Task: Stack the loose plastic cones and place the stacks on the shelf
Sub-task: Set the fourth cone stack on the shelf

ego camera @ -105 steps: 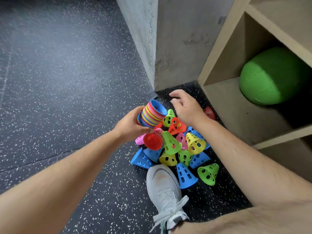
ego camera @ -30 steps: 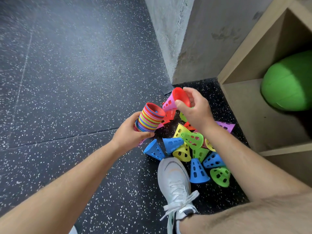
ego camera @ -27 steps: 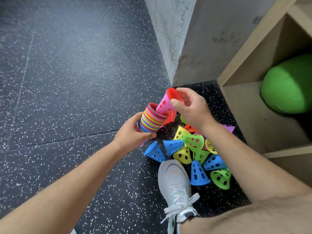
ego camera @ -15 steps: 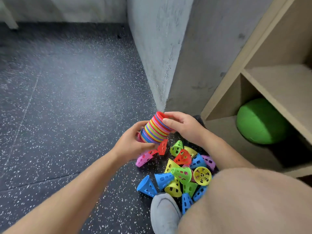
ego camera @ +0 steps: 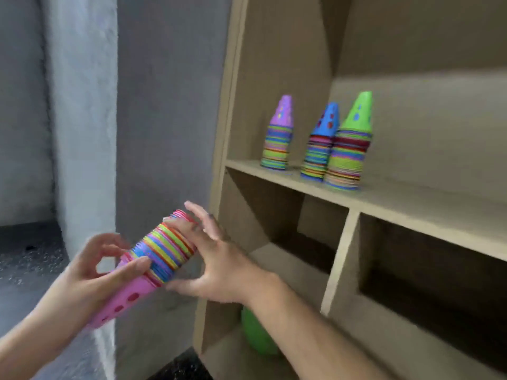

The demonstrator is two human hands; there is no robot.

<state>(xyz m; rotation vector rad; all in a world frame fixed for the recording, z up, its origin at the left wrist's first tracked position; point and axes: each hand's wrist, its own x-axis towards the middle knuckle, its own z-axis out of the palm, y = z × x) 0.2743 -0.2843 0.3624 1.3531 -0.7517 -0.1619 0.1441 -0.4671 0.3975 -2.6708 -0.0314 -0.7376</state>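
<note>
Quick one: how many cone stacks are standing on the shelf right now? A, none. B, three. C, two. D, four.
B: three stand on the shelf, a purple-topped stack, a blue-topped stack and a green-topped stack. A fourth stack is off the shelf. The left hand grips it and the right hand rests straight fingers against it.

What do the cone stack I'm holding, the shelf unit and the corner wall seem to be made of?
Cone stack: thin moulded plastic, bright colours, faint gloss, round holes in the pink outer cone.
Shelf unit: probably laminated board or plywood, flat matte tan panels; blur hides any grain.
Corner wall: likely bare concrete or plaster, grey, rough and mottled.
</note>
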